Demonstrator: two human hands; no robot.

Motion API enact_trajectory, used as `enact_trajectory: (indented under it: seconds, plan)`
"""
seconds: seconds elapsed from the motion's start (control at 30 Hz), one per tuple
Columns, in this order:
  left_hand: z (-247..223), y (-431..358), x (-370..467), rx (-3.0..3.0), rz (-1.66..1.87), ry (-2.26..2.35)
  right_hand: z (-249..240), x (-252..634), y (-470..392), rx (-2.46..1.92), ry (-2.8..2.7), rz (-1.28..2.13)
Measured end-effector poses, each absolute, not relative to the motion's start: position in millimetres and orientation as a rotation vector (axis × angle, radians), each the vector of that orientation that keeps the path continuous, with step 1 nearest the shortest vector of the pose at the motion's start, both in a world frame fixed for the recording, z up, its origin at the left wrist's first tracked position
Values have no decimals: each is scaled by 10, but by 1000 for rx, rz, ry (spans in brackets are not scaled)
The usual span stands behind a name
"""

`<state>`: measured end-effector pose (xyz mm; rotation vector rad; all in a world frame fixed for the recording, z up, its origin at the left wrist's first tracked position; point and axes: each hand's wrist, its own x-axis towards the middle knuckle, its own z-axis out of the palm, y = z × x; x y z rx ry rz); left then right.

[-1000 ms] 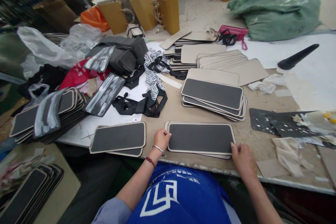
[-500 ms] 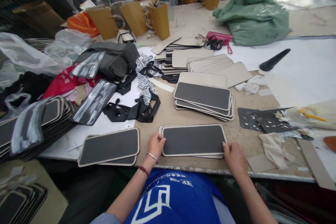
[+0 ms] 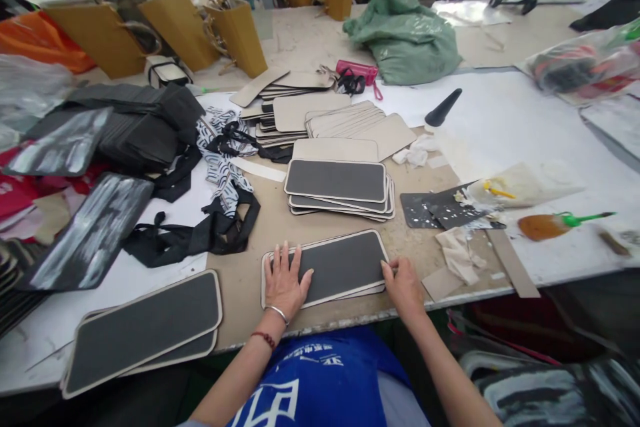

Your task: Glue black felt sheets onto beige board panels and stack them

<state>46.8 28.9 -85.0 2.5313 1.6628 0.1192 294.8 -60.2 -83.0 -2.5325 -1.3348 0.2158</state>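
Observation:
A rounded rectangular panel (image 3: pixel 345 263), dark grey with a beige border, lies near the table's front edge on top of another such panel. My left hand (image 3: pixel 286 278) rests flat on its left end, fingers spread. At the right edge, my right hand (image 3: pixel 404 285) pinches the panel between thumb and curled fingers. Two similar panels (image 3: pixel 145 327) overlap to the left, partly over the table edge. Behind my hands is a stack of dark-faced panels (image 3: pixel 336 180). Beyond it, several beige pieces (image 3: pixel 350 121) lie fanned out.
Black straps (image 3: pixel 200 237) and patterned cloth (image 3: pixel 220 160) lie left of the stack. White-smeared panels (image 3: pixel 87 233) are farther left. At right are spattered dark sheets (image 3: pixel 440 205) and an orange bottle with a green nozzle (image 3: pixel 545 225). Tan bags (image 3: pixel 240 33) and a green sack (image 3: pixel 405 37) stand behind.
My left hand has gone from holding the panel's left edge to lying open on its top. My right hand stays at the right edge. The view has turned to the right.

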Motion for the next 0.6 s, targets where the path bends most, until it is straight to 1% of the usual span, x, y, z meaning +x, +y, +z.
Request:
enact_trajectory:
  seconds: [0.1,0.17,0.3,0.4,0.47,0.6]
  plan:
    - [-860,279,452,2534,110,1659,-727,2787,-520,-2486,-1428,39]
    - [-857,274,453,2544,99,1658,-673,2545,-399,-2341,-1592,29]
    - [-897,284,447,2559,72,1653,-702,1958,-116,-1917,-1974,286]
    - [-941,296,428,2575,32,1638,-818,1752,-2,-1678,-2176,433]
    - [-949,301,423,2588,27,1631,-889,1781,14,-1625,-2231,449]
    - [-917,309,443,2591,39,1621,-938,2019,-1,-1721,-2207,400]
